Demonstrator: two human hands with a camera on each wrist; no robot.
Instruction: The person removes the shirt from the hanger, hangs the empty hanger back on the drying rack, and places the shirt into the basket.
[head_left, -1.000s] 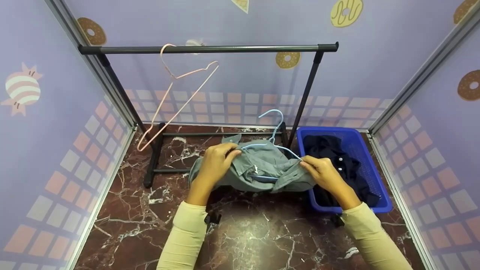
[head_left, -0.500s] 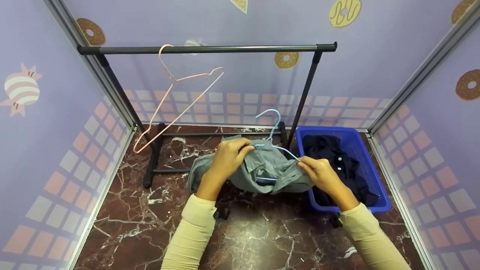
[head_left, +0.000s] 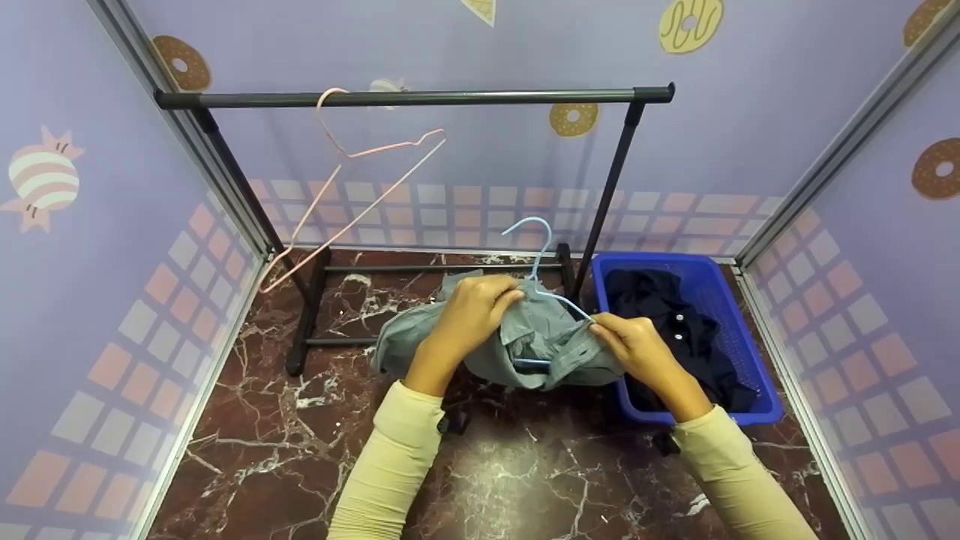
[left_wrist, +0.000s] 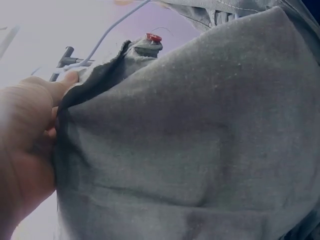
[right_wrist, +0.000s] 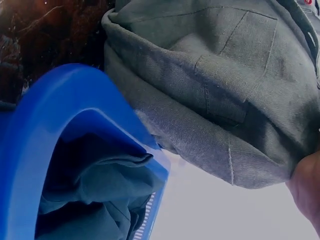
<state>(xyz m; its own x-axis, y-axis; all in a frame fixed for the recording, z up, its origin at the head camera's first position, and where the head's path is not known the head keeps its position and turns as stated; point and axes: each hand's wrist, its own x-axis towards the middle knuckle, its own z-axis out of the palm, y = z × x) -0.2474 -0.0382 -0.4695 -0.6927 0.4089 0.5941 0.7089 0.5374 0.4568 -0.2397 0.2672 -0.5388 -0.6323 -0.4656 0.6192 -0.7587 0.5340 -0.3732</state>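
Observation:
A grey-green shirt (head_left: 536, 330) is bunched around a light blue hanger (head_left: 550, 236) whose hook points up in the head view. My left hand (head_left: 474, 311) pinches the cloth by the collar, over the hanger's left shoulder. At the other shoulder, my right hand (head_left: 643, 352) pinches cloth together with the hanger arm. In the left wrist view the shirt (left_wrist: 180, 140) fills most of the frame, with the left thumb lying on its edge. The right wrist view shows hanging cloth with a stitched pocket (right_wrist: 235, 85). The hanger's lower bar is mostly hidden inside the shirt.
A black clothes rack (head_left: 487, 97) stands behind, with a pink hanger (head_left: 382, 148) hooked on its bar toward the left. To the right, a blue basket (head_left: 660, 258) holds dark clothing (head_left: 652, 300). Patterned walls surround the dark marbled floor (head_left: 555, 480).
My left hand has shifted right along the collar toward the hanger's neck, drawing cloth over the left shoulder. The blue hook has moved slightly left. The pink hanger swings a little.

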